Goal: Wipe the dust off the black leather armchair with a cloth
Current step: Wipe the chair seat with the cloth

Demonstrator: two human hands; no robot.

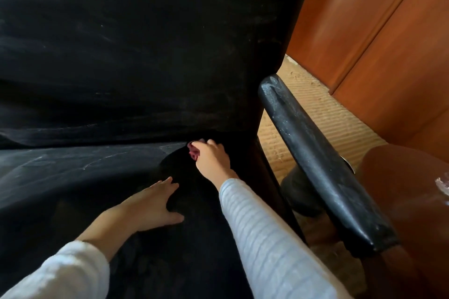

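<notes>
Black leather armchair (pixel 145 56): right hand (pixel 212 158) grips bunched red cloth (pixel 193 152) in the seat-back crease. Left hand (pixel 151 204) lies flat, fingers spread, below-left of grip. Risk: the bunched cloth may skip dust streaks (pixel 73 162) left of grip and armrest (pixel 315 153) right.

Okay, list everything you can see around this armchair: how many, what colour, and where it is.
armchair: one, black leather, dusty, fills the left and centre
armrest: one, black, dust-streaked, right of the seat
cloth: one, dark red, bunched at the crease between seat and backrest
wooden cabinet: one, reddish-brown, upper right
carpet: one, beige, ribbed, on the floor beyond the armrest
rounded brown piece: one, lower right; cannot tell what it is
sleeves: two, pale, along the bottom
left grip: one, fingers spread flat on the seat
right grip: one, holds the cloth at the crease
</notes>
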